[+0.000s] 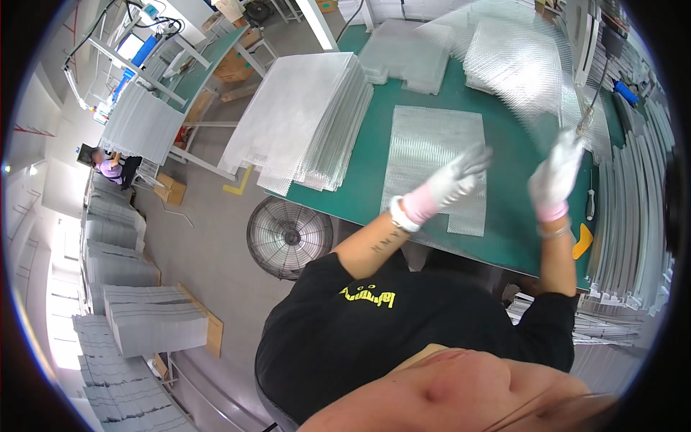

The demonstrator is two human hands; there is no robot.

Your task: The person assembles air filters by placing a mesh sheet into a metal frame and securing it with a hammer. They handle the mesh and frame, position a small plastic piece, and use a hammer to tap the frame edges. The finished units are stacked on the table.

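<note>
One see-through textured sheet is lying on the green table, right in front of the person. Left hand, in a white glove with a pink cuff, is over its right part, fingers stretched out, not closed on anything; can't tell if it's touching. Right hand, same kind of glove, is further right by a blurry clear sheet, and I can't tell whether it's gripping. Container-wise, there's a cardboard box on the floor off left, contents not readable. The green tabletop also has a thick stack of sheets at left and a screwdriver at right. Round fan on the grey floor, near left; another person in purple, way off left.
</note>
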